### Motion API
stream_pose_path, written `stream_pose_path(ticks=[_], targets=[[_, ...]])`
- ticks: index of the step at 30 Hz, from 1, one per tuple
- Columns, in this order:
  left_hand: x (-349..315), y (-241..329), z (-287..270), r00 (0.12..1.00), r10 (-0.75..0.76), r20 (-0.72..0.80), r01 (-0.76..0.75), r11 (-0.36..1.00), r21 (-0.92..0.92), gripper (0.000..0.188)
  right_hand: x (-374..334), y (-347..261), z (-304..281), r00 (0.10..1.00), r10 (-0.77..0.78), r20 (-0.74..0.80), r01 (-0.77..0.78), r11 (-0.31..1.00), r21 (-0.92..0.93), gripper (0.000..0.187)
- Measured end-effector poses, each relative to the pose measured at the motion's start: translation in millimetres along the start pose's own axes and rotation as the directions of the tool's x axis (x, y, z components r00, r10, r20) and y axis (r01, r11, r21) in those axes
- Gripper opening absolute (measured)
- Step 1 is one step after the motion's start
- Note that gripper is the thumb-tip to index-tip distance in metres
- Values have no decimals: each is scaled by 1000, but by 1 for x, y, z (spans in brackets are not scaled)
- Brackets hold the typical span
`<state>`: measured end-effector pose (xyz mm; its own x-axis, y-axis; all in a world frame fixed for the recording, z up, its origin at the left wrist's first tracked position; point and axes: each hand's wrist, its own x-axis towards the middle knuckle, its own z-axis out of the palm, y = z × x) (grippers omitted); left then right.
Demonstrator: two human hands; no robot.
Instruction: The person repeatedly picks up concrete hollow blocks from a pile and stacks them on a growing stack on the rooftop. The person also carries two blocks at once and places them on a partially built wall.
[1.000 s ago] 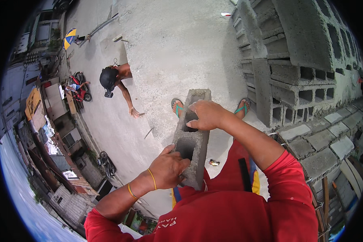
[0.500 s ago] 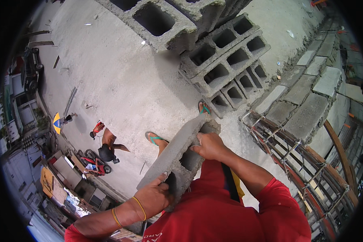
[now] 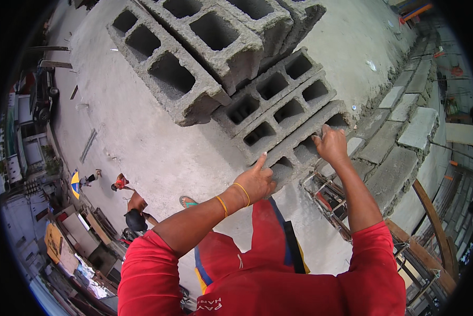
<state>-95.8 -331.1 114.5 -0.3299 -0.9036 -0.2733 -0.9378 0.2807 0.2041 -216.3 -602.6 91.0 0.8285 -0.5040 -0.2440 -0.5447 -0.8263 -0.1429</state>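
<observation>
A grey concrete hollow block [image 3: 297,136] lies in front of me, its holes facing up, at the near side of the block stack. My left hand [image 3: 258,183] grips its near left end, with the index finger stretched along the long wall. Nearer its right end, my right hand [image 3: 331,146] is closed over the block, fingers hooked by a hole; some fingertips are hidden. Right beside it, a similar hollow block [image 3: 274,124] lies parallel, with another behind that. A higher group of hollow blocks [image 3: 204,84] stands at the upper left.
A low wall of laid blocks [image 3: 391,171] runs along the right, with a tied rebar frame [image 3: 328,203] and a wooden plank [image 3: 431,216] near it. People [image 3: 135,210] are on the left, one by a yellow and blue umbrella [image 3: 75,184]. My sandalled foot [image 3: 188,201] shows below.
Both hands have carried the hollow block forward, away from my body, and set it level alongside the stacked blocks. My view has shifted, showing more of the upper-left blocks.
</observation>
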Motion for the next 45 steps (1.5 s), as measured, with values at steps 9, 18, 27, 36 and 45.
stream_pose_path(ticks=[9, 18, 27, 36, 45], targets=[[14, -1, 24, 993, -90, 70, 92, 995, -26, 21, 14, -5, 23, 998, 32, 52, -31, 999, -24, 31], [-135, 70, 46, 736, -668, 107, 591, 557, -584, 52, -51, 22, 9, 917, 354, -183, -165, 754, 635, 35], [-424, 264, 195, 147, -475, 868, 836, -409, -365, 57, -232, -11, 77, 510, 363, 780, -747, 637, 192, 26], [-471, 440, 286, -193, -571, 798, 433, -779, -453, 41, -196, -133, 17, 697, 223, 682, -559, 764, 322, 32], [-456, 457, 315, -227, -526, 820, 91, -849, -520, 52, -186, -280, -81, 850, 103, 517, -315, 885, 341, 33]])
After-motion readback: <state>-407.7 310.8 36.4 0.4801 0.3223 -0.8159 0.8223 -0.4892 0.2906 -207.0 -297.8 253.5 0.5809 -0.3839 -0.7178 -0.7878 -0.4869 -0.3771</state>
